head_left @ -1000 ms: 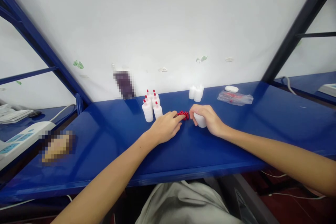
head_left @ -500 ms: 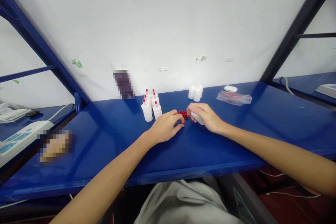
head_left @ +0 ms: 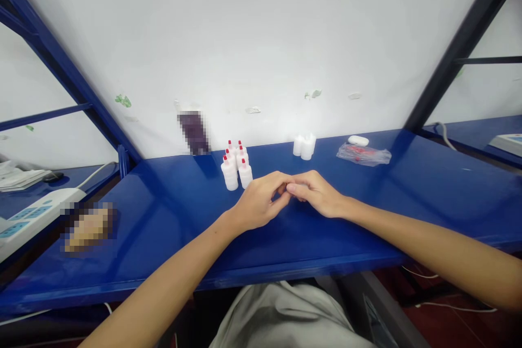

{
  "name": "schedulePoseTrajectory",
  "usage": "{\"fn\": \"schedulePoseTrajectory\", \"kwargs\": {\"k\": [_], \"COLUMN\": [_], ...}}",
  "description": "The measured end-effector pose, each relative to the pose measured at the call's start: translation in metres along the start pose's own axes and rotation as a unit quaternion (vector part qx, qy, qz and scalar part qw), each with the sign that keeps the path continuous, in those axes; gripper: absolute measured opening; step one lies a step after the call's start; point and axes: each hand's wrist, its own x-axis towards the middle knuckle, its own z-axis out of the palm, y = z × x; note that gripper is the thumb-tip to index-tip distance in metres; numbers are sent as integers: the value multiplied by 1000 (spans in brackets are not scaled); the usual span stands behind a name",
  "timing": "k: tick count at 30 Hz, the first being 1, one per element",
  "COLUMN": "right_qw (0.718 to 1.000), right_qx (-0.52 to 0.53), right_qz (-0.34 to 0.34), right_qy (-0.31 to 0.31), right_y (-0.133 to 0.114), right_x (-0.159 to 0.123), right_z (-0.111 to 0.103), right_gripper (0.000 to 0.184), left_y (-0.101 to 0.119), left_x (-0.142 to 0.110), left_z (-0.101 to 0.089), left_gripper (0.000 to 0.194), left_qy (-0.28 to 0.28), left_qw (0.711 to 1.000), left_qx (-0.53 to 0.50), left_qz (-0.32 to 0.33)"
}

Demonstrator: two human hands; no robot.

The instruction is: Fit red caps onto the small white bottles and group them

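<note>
My left hand point(head_left: 266, 200) and my right hand point(head_left: 318, 193) meet at the fingertips above the blue table point(head_left: 171, 228). The fingers of my right hand are curled round a small white bottle, now hidden by the hand. My left thumb and fingers pinch together at the bottle's end on a small red cap, which the fingers cover. Just left of my left hand stand several white bottles point(head_left: 231, 176) with red-tipped caps. The pile of small red caps is out of sight behind my hands.
Uncapped white bottles point(head_left: 306, 148) stand near the wall. Right of them lie a clear plastic bag point(head_left: 362, 155) with red pieces and a white case point(head_left: 358, 141). A power strip point(head_left: 36, 215) and a blurred tan object point(head_left: 89, 230) are at the left.
My left hand has moved from beside the red caps to the right, and the hands now touch. My right hand has turned, so the white bottle in it no longer shows.
</note>
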Motion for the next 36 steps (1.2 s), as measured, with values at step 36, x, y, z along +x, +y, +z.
{"fn": "schedulePoseTrajectory", "kwargs": {"k": [36], "right_qw": [948], "right_qx": [-294], "right_qz": [118], "right_qy": [-16], "right_y": [21], "right_x": [11], "right_z": [-27], "right_gripper": [26], "left_y": [-34], "left_x": [4], "left_z": [-77], "left_gripper": [23], "left_qy": [128], "left_qw": [902], "left_qx": [407], "left_qz": [-62]}}
